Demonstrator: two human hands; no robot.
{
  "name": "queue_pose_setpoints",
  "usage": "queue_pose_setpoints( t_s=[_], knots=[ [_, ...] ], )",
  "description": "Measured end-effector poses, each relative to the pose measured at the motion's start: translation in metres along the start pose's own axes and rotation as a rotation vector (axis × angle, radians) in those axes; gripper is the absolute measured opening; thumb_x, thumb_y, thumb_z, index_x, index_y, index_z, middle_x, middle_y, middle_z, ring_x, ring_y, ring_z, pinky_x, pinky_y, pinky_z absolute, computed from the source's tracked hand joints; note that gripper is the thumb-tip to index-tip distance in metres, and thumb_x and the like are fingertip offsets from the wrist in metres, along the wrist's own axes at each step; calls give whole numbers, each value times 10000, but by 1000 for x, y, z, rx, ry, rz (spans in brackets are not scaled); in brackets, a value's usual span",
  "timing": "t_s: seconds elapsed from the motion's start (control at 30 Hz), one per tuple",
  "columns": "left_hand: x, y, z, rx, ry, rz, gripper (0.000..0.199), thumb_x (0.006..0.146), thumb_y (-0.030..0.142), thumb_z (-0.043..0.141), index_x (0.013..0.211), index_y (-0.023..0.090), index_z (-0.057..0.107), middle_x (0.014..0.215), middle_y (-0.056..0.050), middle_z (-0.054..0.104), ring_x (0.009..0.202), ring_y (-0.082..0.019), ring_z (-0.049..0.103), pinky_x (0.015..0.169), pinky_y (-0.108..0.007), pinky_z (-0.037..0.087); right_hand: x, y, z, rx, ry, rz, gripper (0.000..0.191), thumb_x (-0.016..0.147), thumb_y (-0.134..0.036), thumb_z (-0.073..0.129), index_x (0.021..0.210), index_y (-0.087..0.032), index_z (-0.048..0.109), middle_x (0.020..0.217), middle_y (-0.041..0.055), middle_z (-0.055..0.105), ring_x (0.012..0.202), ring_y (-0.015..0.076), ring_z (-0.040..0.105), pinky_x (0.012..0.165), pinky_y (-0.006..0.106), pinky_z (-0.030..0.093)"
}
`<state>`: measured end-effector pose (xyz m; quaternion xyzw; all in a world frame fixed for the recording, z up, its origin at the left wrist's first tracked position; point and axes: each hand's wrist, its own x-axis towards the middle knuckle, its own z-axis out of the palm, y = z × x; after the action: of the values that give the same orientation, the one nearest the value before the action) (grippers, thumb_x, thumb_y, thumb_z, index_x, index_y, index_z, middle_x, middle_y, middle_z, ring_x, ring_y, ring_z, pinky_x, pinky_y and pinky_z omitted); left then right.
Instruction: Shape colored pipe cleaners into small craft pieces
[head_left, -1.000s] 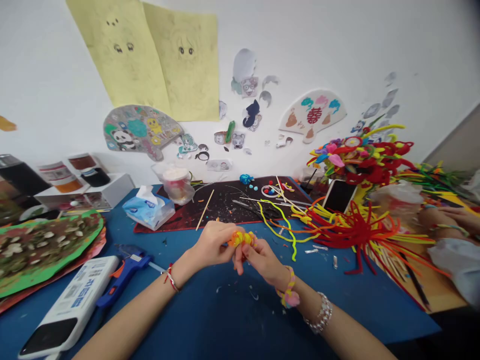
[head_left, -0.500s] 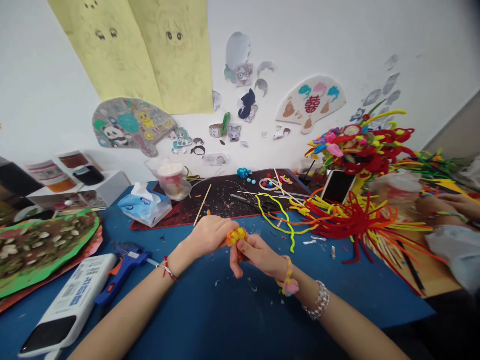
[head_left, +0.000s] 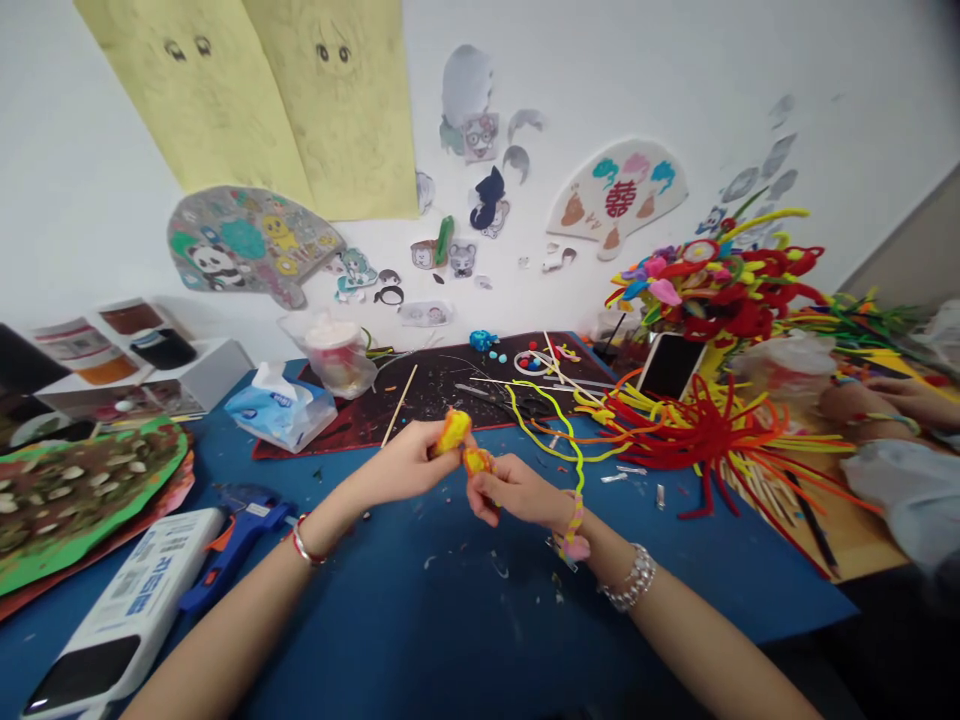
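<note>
My left hand (head_left: 401, 463) pinches a fuzzy yellow-and-orange pipe-cleaner twist (head_left: 453, 432) at its fingertips. Just below it, my right hand (head_left: 517, 492) grips a smaller orange-and-yellow pipe-cleaner lump (head_left: 478, 461). The two lumps nearly touch, and I cannot tell whether they are joined. Fingers hide part of each lump. A yellow pipe-cleaner strand (head_left: 577, 510) runs up near my right wrist, which also carries a beaded bracelet (head_left: 637, 578).
Both hands are over a blue work table (head_left: 420, 590). Behind them lie a dark craft mat (head_left: 427, 400) with scissors and sticks, and a tissue pack (head_left: 281, 405). A glue gun (head_left: 236, 545) and a power bank (head_left: 131, 610) lie left. Red and yellow pipe cleaners (head_left: 712, 440) spread right, near another person's hand (head_left: 892, 398).
The single yellow-orange lump between my hands now shows as two lumps, with the upper one raised at my left fingertips. My hands have drawn slightly apart.
</note>
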<state>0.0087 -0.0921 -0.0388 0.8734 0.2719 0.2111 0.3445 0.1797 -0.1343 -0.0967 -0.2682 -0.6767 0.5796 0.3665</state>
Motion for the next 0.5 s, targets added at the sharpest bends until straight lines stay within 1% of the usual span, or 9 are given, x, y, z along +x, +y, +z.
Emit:
queue_pose_setpoints(
  t_s=[0.1, 0.17, 0.2, 0.3, 0.4, 0.5],
  knots=[
    [-2, 2, -8, -332, -149, -124, 155, 783, 250, 454, 803, 121, 539, 523, 63, 366, 443, -50, 285, 409, -173, 222, -1, 1, -3, -43, -78, -14, 448, 852, -463, 395, 606, -115, 533, 439, -46, 447, 397, 48, 374, 433, 192, 299],
    [-4, -1, -11, -501, -260, -157, 185, 783, 292, 485, 812, 115, 531, 499, 72, 336, 428, -46, 256, 400, -176, 195, -2, 1, -3, -31, -120, -31, 449, 853, -462, 394, 614, -110, 539, 442, -46, 442, 400, 47, 380, 436, 192, 307],
    [-5, -3, -11, -557, -297, -164, 203, 781, 310, 502, 810, 111, 532, 491, 75, 330, 421, -43, 247, 397, -177, 186, -2, 1, -2, -26, -138, -35, 445, 853, -459, 398, 620, -108, 541, 444, -47, 441, 402, 46, 383, 440, 191, 312],
    [-5, -12, -8, -675, -334, -194, 216, 752, 318, 564, 771, 104, 537, 472, 79, 337, 405, -32, 241, 393, -177, 183, -1, 2, -1, -23, -182, -30, 436, 853, -454, 405, 631, -104, 542, 451, -48, 441, 408, 43, 383, 456, 192, 324],
    [-4, -22, 2, -807, -313, -228, 220, 713, 310, 613, 735, 109, 528, 467, 74, 376, 398, -26, 259, 397, -172, 196, -1, 5, 0, 2, -216, -8, 433, 849, -457, 411, 629, -105, 535, 457, -50, 439, 411, 42, 385, 468, 194, 335],
    [-4, -30, 11, -855, -305, -206, 256, 672, 329, 651, 718, 103, 539, 500, 47, 438, 421, -35, 318, 409, -173, 226, -1, 10, -1, 43, -252, 33, 429, 834, -462, 439, 620, -103, 534, 462, -46, 451, 395, 42, 388, 450, 198, 324]
  ],
)
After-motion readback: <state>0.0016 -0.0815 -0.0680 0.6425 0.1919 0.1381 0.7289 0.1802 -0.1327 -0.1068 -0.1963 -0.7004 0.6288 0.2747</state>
